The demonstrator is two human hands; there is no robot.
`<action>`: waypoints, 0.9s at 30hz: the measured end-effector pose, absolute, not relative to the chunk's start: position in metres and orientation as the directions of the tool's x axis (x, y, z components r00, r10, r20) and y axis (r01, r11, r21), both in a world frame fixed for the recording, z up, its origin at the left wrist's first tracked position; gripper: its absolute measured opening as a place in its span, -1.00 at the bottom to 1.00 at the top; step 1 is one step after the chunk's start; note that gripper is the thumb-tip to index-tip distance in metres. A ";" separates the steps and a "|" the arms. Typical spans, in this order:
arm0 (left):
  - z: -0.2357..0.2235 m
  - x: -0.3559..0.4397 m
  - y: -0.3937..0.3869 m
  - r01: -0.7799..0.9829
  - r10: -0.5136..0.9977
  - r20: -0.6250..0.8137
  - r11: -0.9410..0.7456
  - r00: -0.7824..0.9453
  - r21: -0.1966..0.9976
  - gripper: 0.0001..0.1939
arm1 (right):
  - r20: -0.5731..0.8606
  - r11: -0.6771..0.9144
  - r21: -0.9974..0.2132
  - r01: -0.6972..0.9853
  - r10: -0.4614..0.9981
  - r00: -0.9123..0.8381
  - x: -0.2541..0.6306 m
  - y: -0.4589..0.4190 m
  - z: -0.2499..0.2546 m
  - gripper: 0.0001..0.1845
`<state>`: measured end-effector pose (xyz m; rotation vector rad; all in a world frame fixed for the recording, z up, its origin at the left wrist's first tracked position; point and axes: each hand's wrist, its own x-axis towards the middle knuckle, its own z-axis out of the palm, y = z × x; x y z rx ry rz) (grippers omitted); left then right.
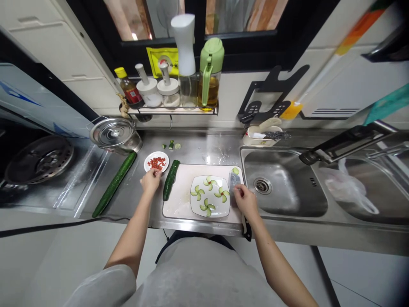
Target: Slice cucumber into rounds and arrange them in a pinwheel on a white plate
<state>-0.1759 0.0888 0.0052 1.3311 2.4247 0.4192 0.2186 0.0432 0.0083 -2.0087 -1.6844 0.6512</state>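
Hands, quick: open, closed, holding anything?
Left hand: fingers pinched at the small plate; anything held can't be told.
Right hand: fingers curled near the knife; grip can't be told.

Two cucumbers (171, 180), two plates (214, 200), four pinwheels (207, 207)

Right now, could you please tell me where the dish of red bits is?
In the head view, the dish sits left of centre on the counter, between the pot and the board, with the left hand at its near edge.

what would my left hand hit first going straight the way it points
Probably the chopped red pieces on the small white plate; the left hand overlaps its near rim, height unclear.
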 end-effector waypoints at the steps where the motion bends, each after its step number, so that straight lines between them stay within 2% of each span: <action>1: 0.004 -0.182 0.092 0.757 0.840 -0.156 0.537 -0.519 0.373 -0.77 | -0.077 -0.163 -0.605 0.779 0.986 0.147 0.219 0.043 0.009 -0.67; 12: -0.018 -0.219 0.128 0.803 0.818 -0.174 0.573 -0.548 0.168 -0.78 | -0.089 -0.158 -0.597 0.786 0.987 0.131 0.220 0.044 0.010 -0.64; 27: -0.020 -0.228 0.140 0.877 0.876 -0.207 0.464 -0.435 0.123 -0.74 | -0.086 -0.138 -0.567 0.812 0.990 0.108 0.217 0.039 0.006 -0.65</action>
